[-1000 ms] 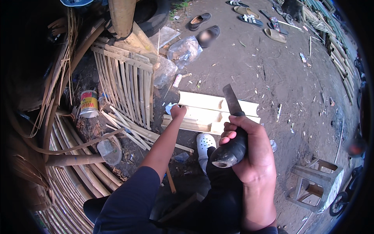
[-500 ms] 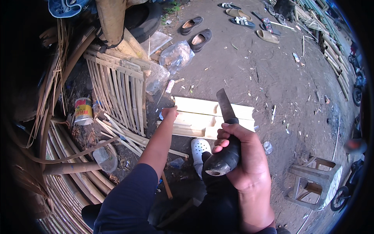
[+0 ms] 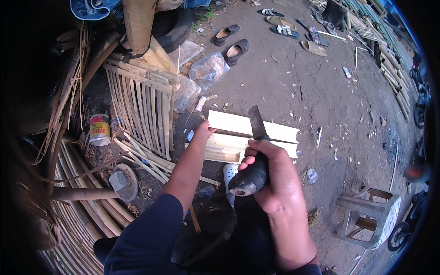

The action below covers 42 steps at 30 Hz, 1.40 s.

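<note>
My left hand [image 3: 205, 130] is closed on the left end of a pale split bamboo piece [image 3: 233, 121], its thumb and fingers at the edge. A second split bamboo piece [image 3: 221, 147] lies on the ground just nearer to me, alongside the first. In my right hand [image 3: 280, 174] is a knife [image 3: 258, 122], gripped by its thick black wrapped handle. The dark blade points up and away, in front of the bamboo pieces in view, and I cannot tell whether it touches them. A white clog [image 3: 230, 172] on my foot is by the near piece.
To the left stand a slatted bamboo panel [image 3: 142, 105], a tin can [image 3: 99, 130] and loose bamboo strips [image 3: 142, 158]. Long bamboo lengths [image 3: 87, 192] lie lower left. A stool [image 3: 366, 215] is on the right. Dark shoes [image 3: 236, 51] and several sandals [image 3: 283, 31] lie farther off.
The far bamboo piece has been turned by my left hand, so a smoother face now shows. My right hand and the knife have shifted slightly left.
</note>
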Available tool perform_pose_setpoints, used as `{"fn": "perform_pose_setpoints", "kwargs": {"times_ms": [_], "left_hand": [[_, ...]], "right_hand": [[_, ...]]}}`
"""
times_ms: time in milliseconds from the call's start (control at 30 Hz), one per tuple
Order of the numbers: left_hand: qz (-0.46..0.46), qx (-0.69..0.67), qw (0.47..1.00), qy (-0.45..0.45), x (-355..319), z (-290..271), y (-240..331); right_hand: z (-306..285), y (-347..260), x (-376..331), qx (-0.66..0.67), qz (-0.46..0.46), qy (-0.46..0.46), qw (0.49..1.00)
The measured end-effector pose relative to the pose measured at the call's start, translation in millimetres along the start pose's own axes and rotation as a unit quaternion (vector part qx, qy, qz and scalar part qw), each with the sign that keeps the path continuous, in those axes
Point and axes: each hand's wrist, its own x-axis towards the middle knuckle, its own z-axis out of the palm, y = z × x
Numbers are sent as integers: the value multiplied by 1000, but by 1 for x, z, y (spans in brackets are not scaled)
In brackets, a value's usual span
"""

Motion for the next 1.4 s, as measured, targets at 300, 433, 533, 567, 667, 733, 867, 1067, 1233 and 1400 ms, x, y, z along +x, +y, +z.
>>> {"fn": "perform_pose_setpoints", "kwargs": {"times_ms": [300, 433, 533, 567, 667, 733, 867, 1067, 1233, 1400], "left_hand": [[74, -112, 984, 118, -129, 130, 112], [137, -111, 975, 137, -195, 140, 149], [177, -105, 969, 138, -238, 125, 166], [191, -86, 965, 156, -254, 118, 171], [219, -36, 958, 183, -307, 95, 193], [235, -6, 951, 200, -340, 80, 204], [265, 37, 940, 213, -409, 59, 235], [274, 113, 915, 274, -509, 13, 269], [279, 117, 894, 331, -581, -20, 281], [296, 127, 860, 397, -628, -38, 260]], "right_hand": [[1, 13, 9, -10, -11, -14, 1000], [2, 17, 15, -20, -2, -31, 999], [-1, 21, 17, -43, -19, -54, 997], [-2, 21, 18, -41, -18, -59, 997], [-5, 19, 17, -32, -12, -51, 998], [-12, 16, 25, -3, -5, -39, 999], [-20, 14, 29, -6, -26, -33, 999], [-21, 19, 39, -12, -41, -43, 998], [-14, 28, 37, -35, -27, -49, 998], [2, 48, 29, -107, -7, -47, 993]]}}
